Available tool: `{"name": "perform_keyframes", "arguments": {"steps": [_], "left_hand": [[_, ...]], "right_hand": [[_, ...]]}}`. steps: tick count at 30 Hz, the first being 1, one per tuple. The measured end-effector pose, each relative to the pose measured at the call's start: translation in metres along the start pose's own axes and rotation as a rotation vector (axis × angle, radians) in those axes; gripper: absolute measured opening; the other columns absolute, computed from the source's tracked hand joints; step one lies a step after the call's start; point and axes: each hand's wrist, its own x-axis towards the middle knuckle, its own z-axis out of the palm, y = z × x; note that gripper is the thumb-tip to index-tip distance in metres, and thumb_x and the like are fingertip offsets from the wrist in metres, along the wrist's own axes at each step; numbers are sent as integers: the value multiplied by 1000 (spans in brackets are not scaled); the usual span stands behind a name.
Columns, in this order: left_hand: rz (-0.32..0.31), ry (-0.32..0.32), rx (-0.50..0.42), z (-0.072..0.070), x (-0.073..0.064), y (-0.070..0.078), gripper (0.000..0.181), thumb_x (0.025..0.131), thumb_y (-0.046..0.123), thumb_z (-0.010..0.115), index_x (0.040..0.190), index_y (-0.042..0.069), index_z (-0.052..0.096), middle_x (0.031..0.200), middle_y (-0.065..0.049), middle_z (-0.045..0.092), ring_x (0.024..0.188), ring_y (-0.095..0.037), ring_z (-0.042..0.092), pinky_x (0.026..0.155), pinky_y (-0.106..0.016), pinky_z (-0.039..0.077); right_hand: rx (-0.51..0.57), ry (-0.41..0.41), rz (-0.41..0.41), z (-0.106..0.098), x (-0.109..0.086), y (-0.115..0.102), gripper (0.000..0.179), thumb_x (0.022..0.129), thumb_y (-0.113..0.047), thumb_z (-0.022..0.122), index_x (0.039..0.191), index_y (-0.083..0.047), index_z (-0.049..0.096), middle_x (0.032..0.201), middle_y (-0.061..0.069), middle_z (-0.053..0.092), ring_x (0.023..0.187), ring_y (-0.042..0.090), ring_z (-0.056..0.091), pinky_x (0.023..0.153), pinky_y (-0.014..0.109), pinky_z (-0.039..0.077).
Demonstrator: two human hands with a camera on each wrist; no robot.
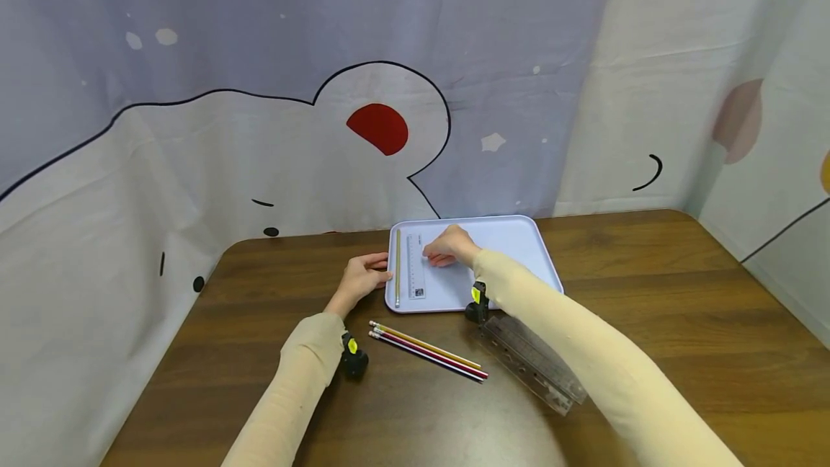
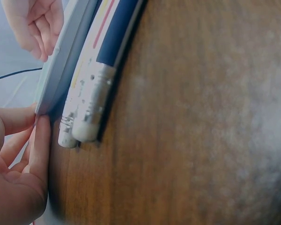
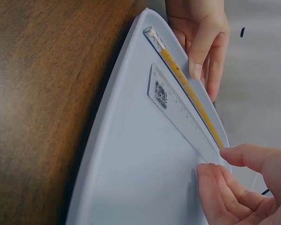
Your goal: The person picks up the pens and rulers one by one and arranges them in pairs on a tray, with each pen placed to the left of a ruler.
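Observation:
A pale tray (image 1: 512,243) lies on the table, holding a yellow pencil (image 1: 398,272) along its left side and a clear ruler (image 1: 416,265) beside it. My left hand (image 1: 359,281) grips the tray's left rim, thumb on one face and fingers on the other, as the left wrist view shows. Over the tray, just right of the ruler, is my right hand (image 1: 450,245), with relaxed, slightly bent fingers. In the right wrist view its thumb and fingers (image 3: 208,185) overlap the ruler's far end; nothing is seen held.
Several pencils (image 1: 428,352) with erasers, yellow, red and dark blue, lie together in front of the tray. A see-through box (image 1: 528,366) stands right of them, partly under my right forearm. A printed curtain (image 1: 292,164) hangs behind the table.

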Motion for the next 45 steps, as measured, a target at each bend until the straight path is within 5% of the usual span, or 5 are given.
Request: {"name": "perform_keyframes", "arguments": {"steps": [25, 45], "left_hand": [[0, 2, 0, -2, -2, -3, 48, 78, -2, 64, 125, 0, 52, 119, -23, 58, 90, -16, 61, 76, -31, 56], [-5, 3, 0, 0, 2, -2, 48, 78, -2, 65, 124, 2, 53, 118, -20, 59, 87, -14, 60, 77, -32, 56]], "right_hand": [[-11, -112, -77, -5, -17, 9, 27, 74, -6, 69, 97, 6, 67, 91, 17, 70, 66, 13, 64, 80, 33, 55], [-45, -176, -119, -7, -37, 11, 25, 77, -7, 65, 98, 6, 66, 97, 19, 68, 76, 18, 66, 80, 32, 55]]}}
